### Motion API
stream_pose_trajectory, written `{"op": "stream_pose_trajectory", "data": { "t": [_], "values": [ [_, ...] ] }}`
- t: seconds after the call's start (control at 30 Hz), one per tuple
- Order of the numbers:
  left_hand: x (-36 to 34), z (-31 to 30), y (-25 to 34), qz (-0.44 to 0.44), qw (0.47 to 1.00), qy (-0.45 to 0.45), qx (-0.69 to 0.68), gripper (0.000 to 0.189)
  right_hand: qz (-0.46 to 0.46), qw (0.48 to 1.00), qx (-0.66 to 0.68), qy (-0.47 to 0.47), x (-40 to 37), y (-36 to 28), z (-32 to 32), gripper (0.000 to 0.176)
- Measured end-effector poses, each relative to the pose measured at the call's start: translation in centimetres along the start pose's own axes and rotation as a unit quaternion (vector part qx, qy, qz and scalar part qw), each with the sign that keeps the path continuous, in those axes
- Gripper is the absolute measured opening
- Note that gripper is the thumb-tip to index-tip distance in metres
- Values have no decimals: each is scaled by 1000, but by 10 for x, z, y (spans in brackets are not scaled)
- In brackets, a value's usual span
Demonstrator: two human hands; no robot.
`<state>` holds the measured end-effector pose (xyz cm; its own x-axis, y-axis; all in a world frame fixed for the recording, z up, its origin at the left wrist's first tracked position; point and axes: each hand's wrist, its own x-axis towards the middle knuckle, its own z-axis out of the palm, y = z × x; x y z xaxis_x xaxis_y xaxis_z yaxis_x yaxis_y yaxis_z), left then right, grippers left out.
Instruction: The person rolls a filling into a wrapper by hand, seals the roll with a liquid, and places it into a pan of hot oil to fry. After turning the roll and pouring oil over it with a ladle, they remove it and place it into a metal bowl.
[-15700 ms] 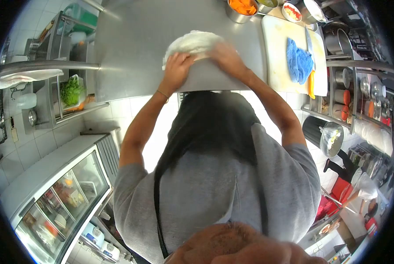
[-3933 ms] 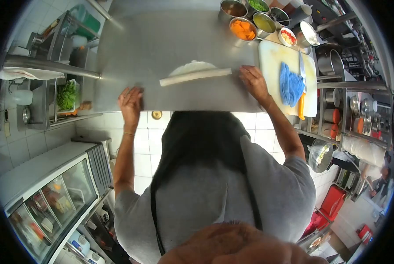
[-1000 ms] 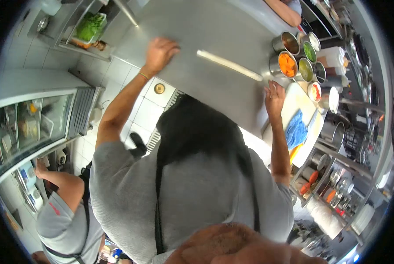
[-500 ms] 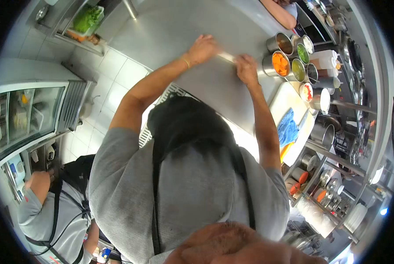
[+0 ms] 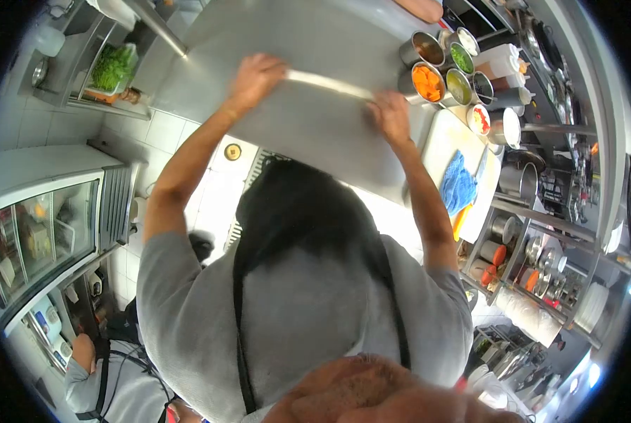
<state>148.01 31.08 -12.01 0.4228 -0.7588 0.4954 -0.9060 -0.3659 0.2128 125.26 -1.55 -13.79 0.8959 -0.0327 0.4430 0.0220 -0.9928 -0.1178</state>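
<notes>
A thin, pale strip (image 5: 329, 83) spans the gap between my two hands above the steel counter (image 5: 301, 123). What it is made of I cannot make out. My left hand (image 5: 257, 79) is closed around its left end, near the far left of the counter. At the other end, the fingers of my right hand (image 5: 390, 115) pinch the strip, a little lower and close to the metal containers. It runs nearly straight, sloping down slightly to the right, and is a bit blurred.
Right of my hands stand a container of orange pieces (image 5: 427, 83), one of chopped greens (image 5: 461, 58) and a white cutting board (image 5: 438, 144) with a blue cloth (image 5: 459, 185). A metal post (image 5: 162, 32) rises at the left. Another person's arm (image 5: 421, 8) shows across the counter.
My left hand has moved left, away from my right hand, and much more of the pale strip shows between them. The view has shifted somewhat. A co-worker at lower left has moved lower in view.
</notes>
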Motion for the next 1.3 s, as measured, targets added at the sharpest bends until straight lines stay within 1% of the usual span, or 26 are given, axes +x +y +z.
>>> {"op": "stream_pose_trajectory", "data": {
  "t": [0.03, 0.07, 0.1, 0.17, 0.2, 0.23, 0.27, 0.33, 0.37, 0.47, 0.53, 0.6, 0.63, 0.67, 0.73, 0.77, 0.83, 0.93, 1.03, 1.07, 1.13, 1.17, 1.23, 1.27, 1.3],
  "values": [
    [8, 12, 19, 31, 999, -19, -28, 25, -22, 999, 23, 8, 8, -12, 12, 46],
    [22, 26, 37, 63, 996, -34, -51, 26, -31, 999, 14, 5, 19, -27, 23, 45],
    [32, 42, 50, 61, 997, -32, -35, 29, -42, 999, 4, 5, 31, -41, 32, 45],
    [39, 75, 65, 55, 998, -30, -5, 36, -9, 998, 55, 0, 45, -60, 47, 42],
    [35, 80, 61, 35, 999, -34, -13, 36, 10, 997, 82, -3, 47, -62, 53, 41],
    [31, 81, 53, 16, 999, -39, -20, 37, 45, 994, 102, -15, 46, -55, 61, 38],
    [27, 80, 43, -1, 999, -44, -28, 37, 55, 993, 101, -24, 40, -41, 63, 37],
    [13, 62, 18, -9, 997, -58, -43, 38, 78, 991, 97, -47, 26, -17, 47, 35],
    [9, 52, 6, -12, 997, -63, -50, 39, 82, 994, 63, -43, 19, -7, 36, 36],
    [0, 28, -4, -46, 997, -47, 27, 41, 149, 988, -4, -48, 7, 9, 13, 40],
    [10, 36, 17, -14, 998, -62, -2, 44, 103, 994, 19, -35, 15, 3, 13, 44],
    [26, 51, 45, 17, 997, -66, -33, 45, 44, 998, 42, -10, 31, -22, 24, 47],
    [35, 64, 58, 32, 996, -64, -47, 45, 36, 997, 29, -55, 39, -31, 30, 52],
    [42, 72, 66, 47, 995, -62, -61, 45, 39, 996, 50, -70, 46, -30, 37, 52],
    [51, 77, 72, 17, 990, -134, -44, 43, 48, 989, 91, -102, 55, -26, 50, 52],
    [56, 79, 72, 4, 985, -169, -35, 42, 57, 986, 82, -136, 55, -18, 50, 50],
    [55, 80, 72, 11, 987, -157, -20, 40, 82, 973, 64, -204, 52, 0, 38, 47],
    [58, 81, 75, 22, 987, -161, -17, 38, 71, 959, 88, -260, 53, 15, 27, 42],
    [65, 82, 83, 48, 986, -153, -46, 36, 50, 957, 86, -271, 54, 15, 17, 38],
    [67, 82, 88, 55, 986, -145, -60, 35, 73, 947, 111, -293, 57, 16, 12, 37],
    [76, 88, 87, 59, 979, -184, -61, 36, 118, 920, 163, -336, 65, 16, 4, 37],
    [79, 91, 86, 61, 975, -203, -61, 37, 112, 915, 175, -347, 67, 15, -1, 37],
    [81, 83, 82, 59, 960, -233, -141, 37, 99, 903, 199, -367, 74, 17, -12, 38],
    [80, 79, 79, 58, 950, -249, -181, 38, 104, 889, 233, -380, 75, 18, -18, 38],
    [81, 64, 82, 8, 905, -331, -267, 41, 111, 873, 267, -393, 76, 12, -33, 38]
  ]
}}
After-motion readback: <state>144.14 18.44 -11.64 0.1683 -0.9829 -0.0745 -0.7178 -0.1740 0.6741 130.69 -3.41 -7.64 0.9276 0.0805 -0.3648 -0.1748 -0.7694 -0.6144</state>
